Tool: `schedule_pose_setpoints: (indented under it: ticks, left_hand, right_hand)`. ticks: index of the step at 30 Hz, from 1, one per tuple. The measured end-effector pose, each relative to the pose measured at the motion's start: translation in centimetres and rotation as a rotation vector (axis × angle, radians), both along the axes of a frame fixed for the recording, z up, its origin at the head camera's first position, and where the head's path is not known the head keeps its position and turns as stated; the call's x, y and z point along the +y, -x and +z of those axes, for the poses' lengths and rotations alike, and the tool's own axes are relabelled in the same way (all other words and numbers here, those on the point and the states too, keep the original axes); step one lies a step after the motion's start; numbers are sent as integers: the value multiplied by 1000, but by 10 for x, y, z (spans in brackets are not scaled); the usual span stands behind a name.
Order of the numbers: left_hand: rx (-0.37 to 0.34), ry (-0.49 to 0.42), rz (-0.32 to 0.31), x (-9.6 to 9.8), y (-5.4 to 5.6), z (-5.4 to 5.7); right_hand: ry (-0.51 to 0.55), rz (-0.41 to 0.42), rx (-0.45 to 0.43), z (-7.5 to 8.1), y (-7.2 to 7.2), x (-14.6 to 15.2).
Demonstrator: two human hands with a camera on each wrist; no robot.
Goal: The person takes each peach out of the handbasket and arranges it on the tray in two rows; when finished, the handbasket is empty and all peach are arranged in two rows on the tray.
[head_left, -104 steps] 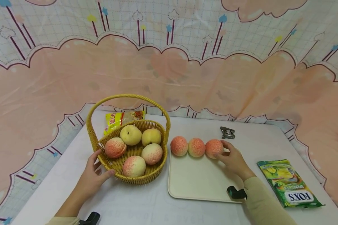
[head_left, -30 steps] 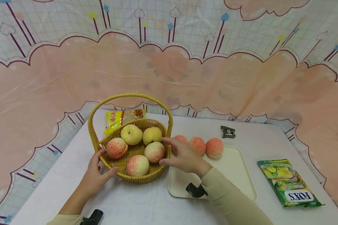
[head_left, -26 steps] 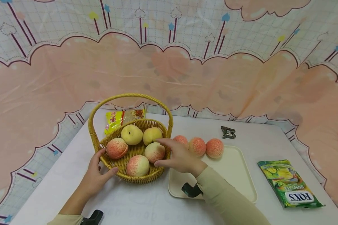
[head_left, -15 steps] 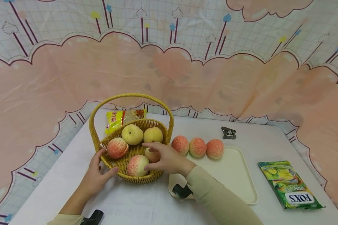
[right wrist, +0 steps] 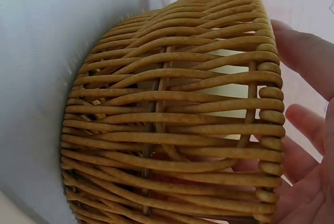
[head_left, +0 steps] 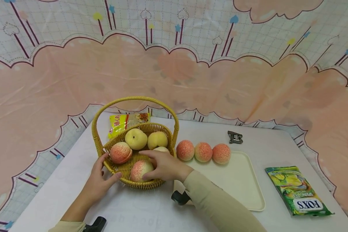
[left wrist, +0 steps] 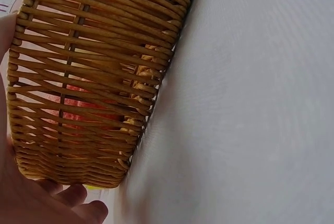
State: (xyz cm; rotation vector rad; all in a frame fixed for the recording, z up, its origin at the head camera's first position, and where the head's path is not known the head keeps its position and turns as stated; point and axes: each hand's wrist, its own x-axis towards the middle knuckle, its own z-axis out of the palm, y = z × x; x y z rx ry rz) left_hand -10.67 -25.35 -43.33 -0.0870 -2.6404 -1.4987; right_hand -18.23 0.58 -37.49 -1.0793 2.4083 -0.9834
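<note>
A yellow wicker basket (head_left: 145, 185) with a tall handle holds several peaches. My left hand (head_left: 97, 182) holds its left side, thumb at the front rim and fingers on the outer wall. My right hand (head_left: 166, 164) reaches over the right rim. Its spread fingers and thumb stand around the front pink-and-cream peach (head_left: 138, 170); firm contact is not plain. It mostly covers another pale peach (head_left: 161, 149). A reddish peach (head_left: 120, 152) and two yellow ones (head_left: 136, 139) lie further in. The right wrist view shows the woven wall (right wrist: 172, 114) with fingers beyond its rim.
Three reddish peaches (head_left: 203, 152) sit in a row along the far edge of a cream tray (head_left: 243, 187). A small black packet (head_left: 235, 137) lies behind it. A green Fox's bag (head_left: 300, 191) is at right, and a yellow packet (head_left: 119, 124) behind the basket.
My right hand has left the rightmost peach on the tray and moved left into the basket, then on toward the front peach. My left hand stays on the basket, which has shifted slightly right.
</note>
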Motion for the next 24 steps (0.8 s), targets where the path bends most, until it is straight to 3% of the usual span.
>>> schedule_pose_setpoints:
  ticks: [14, 24]
  left_hand:
    - [2, 1, -3, 1, 1, -2]
    - [29, 6, -1, 1, 0, -1]
  right_hand:
    - [-121, 3, 6, 2, -2, -10]
    - [-182, 17, 71, -1, -2, -18]
